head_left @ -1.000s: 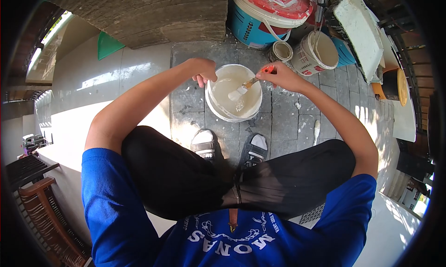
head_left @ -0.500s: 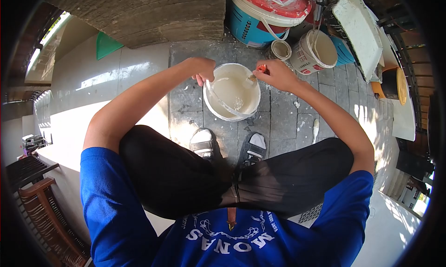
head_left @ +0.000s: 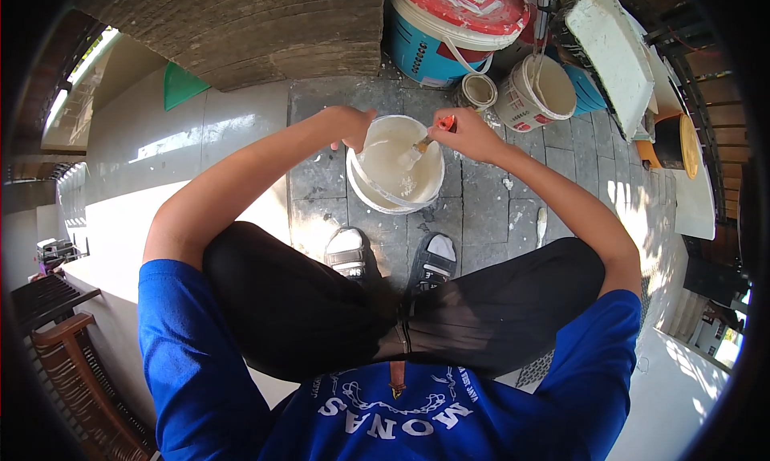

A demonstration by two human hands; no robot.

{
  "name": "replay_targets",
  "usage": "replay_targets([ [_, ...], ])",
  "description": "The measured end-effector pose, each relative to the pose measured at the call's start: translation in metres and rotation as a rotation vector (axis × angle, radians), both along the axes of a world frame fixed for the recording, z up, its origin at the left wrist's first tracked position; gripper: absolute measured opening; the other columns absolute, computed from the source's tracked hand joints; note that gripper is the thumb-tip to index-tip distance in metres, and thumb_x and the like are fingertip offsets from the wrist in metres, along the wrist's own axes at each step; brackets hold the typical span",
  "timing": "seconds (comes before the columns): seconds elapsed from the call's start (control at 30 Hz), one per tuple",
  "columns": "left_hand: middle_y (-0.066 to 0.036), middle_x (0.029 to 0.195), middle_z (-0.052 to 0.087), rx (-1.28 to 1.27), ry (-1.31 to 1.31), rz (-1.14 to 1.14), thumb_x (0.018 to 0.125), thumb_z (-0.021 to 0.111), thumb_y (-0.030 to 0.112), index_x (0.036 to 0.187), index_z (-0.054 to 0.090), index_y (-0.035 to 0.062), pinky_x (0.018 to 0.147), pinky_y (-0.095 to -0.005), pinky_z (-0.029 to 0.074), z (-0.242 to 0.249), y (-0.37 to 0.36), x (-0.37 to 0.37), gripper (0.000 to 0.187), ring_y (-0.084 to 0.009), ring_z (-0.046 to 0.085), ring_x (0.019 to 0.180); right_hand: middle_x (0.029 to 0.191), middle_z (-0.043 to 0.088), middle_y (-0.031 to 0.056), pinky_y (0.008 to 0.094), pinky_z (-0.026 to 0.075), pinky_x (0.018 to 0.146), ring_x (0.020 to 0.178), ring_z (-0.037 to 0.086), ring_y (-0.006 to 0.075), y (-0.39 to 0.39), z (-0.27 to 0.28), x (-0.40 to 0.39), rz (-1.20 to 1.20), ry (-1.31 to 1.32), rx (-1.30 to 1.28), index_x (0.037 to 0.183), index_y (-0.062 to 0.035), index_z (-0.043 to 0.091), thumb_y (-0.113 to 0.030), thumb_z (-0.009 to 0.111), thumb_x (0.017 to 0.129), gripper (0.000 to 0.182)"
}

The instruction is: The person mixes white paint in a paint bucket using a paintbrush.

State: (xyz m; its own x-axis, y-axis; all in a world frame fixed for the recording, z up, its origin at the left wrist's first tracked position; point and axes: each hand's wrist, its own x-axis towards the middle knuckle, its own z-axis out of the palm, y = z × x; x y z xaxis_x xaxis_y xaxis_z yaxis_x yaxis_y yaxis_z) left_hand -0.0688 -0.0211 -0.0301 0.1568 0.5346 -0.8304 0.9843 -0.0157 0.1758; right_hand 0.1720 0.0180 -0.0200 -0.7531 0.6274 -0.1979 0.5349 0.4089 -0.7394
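A white bucket [head_left: 354, 190] of pale, cream-coloured paint stands on the grey paving in front of my feet. My left hand [head_left: 350, 127] is closed on its rim at the far left side; part of the fingers is hidden. In my right hand [head_left: 472, 134] is a paintbrush [head_left: 420, 146] with an orange-red handle, gripped above the right rim. The brush slants down and left into the bucket, its bristles whitened and at the paint. The bucket's handle hangs across the near side of the opening.
Beyond the bucket stand a large blue pail [head_left: 417, 48] with a red lid, a small open can [head_left: 479, 90] and a paint-stained bucket [head_left: 513, 100]. A paint-smeared white tray [head_left: 613, 56] leans at the right. A wooden block [head_left: 265, 32] lies at upper left.
My right hand has moved the brush from the right inner rim toward the bucket's middle, so more of its bristles shows. My left hand remains at the rim.
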Motion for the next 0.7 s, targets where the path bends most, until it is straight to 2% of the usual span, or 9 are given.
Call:
replay_targets([
  [0.17, -0.02, 0.115, 0.056, -0.081, 0.095, -0.005, 0.071, 0.065, 0.015, 0.134, 0.019, 0.0096, 0.062, -0.0357, 0.056, 0.013, -0.001, 0.006, 0.078, -0.0276, 0.067, 0.071, 0.057, 0.044, 0.005, 0.0303, 0.035, 0.053, 0.055, 0.038, 0.0115, -0.003, 0.001, -0.004, 0.032, -0.013, 0.004, 0.073, 0.0012, 0.053, -0.023, 0.06, 0.082, 0.027],
  [0.27, -0.02, 0.115, 0.056, -0.155, 0.155, -0.067, 0.073, 0.066, 0.02, 0.133, 0.029, 0.0069, 0.065, -0.0357, 0.056, 0.008, 0.002, 0.005, 0.072, -0.0279, 0.067, 0.071, 0.058, 0.046, 0.0062, 0.0308, 0.036, 0.053, 0.055, 0.039, 0.0124, -0.004, 0.002, -0.005, 0.038, -0.007, -0.023, 0.073, 0.001, 0.054, -0.024, 0.06, 0.081, 0.027],
  [0.37, -0.018, 0.113, 0.059, -0.358, 0.198, -0.117, 0.075, 0.067, 0.035, 0.128, 0.043, 0.004, 0.072, -0.0373, 0.055, -0.008, 0.009, 0.0, 0.066, -0.0282, 0.067, 0.08, 0.058, 0.051, 0.0086, 0.0323, 0.039, 0.055, 0.054, 0.046, 0.0163, -0.007, 0.007, -0.007, 0.069, -0.015, -0.021, 0.074, 0.0006, 0.056, -0.024, 0.06, 0.081, 0.026],
  [0.47, -0.02, 0.117, 0.057, -0.423, 0.256, -0.039, 0.075, 0.067, 0.049, 0.133, 0.041, 0.0039, 0.086, -0.0402, 0.05, 0.024, 0.005, 0.005, 0.078, -0.0288, 0.065, 0.091, 0.065, 0.057, 0.011, 0.0353, 0.044, 0.058, 0.06, 0.055, 0.0233, -0.015, 0.007, -0.013, 0.199, -0.068, 0.1, 0.075, -0.0006, 0.059, -0.023, 0.06, 0.08, 0.023],
  [0.6, -0.018, 0.119, 0.057, -0.563, 0.247, -0.027, 0.069, 0.069, 0.058, 0.137, 0.031, 0.0028, 0.092, -0.0413, 0.046, 0.006, 0.01, -0.003, 0.096, -0.029, 0.059, 0.105, 0.078, 0.062, 0.0143, 0.0425, 0.048, 0.067, 0.074, 0.06, 0.0328, -0.029, 0.005, -0.025, 0.406, -0.23, 0.311, 0.074, -0.0047, 0.064, -0.028, 0.06, 0.078, 0.024],
  [0.7, -0.016, 0.12, 0.057, -0.554, 0.188, -0.023, 0.067, 0.068, 0.062, 0.139, 0.024, 0.0011, 0.094, -0.0424, 0.045, 0.01, 0.009, -0.007, 0.105, -0.0288, 0.056, 0.11, 0.079, 0.061, 0.0111, 0.0407, 0.047, 0.071, 0.078, 0.06, 0.0295, -0.032, -0.014, -0.031, 0.628, -0.346, 0.442, 0.075, -0.006, 0.065, -0.023, 0.059, 0.078, 0.018],
])
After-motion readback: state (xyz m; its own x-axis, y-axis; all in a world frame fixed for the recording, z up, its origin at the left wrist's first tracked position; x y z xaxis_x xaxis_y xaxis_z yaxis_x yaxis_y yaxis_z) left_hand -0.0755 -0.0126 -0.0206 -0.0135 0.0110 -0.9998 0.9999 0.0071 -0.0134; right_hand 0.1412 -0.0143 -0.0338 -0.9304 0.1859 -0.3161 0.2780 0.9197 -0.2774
